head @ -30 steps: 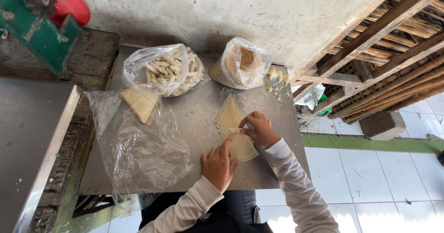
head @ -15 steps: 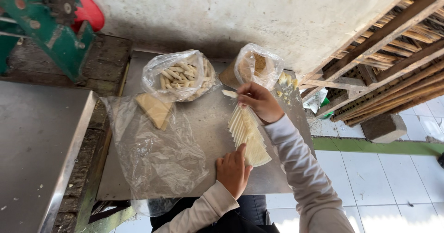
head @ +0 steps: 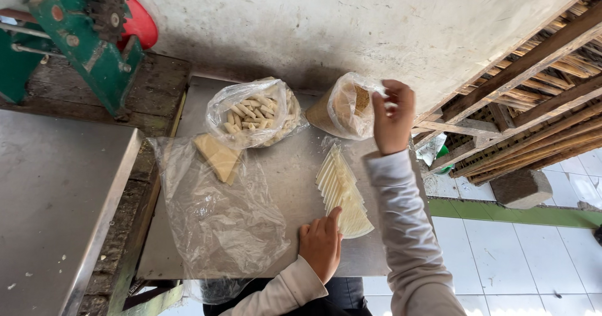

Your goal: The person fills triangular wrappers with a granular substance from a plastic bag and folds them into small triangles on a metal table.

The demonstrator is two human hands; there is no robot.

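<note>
A fanned stack of thin, pale triangular wrapper sheets (head: 342, 194) is spread on the dull, scratched steel bench (head: 288, 178), towards its right edge and just short of the front edge. The left hand (head: 321, 247) is laid flat and open on the metal, its fingertips touching the lower corner of the fan. The right hand (head: 394, 116) is raised above the bench's back right corner, its fingers pinched together at the crumpled mouth of a clear plastic bag of brown crumbs (head: 346, 108) (what exactly is pinched cannot be told). That bag is slumped against the rough, stained plaster wall (head: 351, 21) at the back edge.

Beside it, at the back left of the bench, an open clear bag of short, pale rolled pieces (head: 254, 112) is seen. A wrinkled clear plastic sheet (head: 216, 209) is draped over the left half of the bench and hangs past the front edge; a second small stack of yellowish triangular sheets (head: 216, 156) is covered by its upper part.

Bare steel is left open between the plastic sheet and the fan. To the left, a second flat steel surface (head: 56, 190) is set apart by a narrow gap, and a green metal machine with a toothed gear (head: 84, 34) is mounted behind it. Wooden slats (head: 533, 84) close off the right.
</note>
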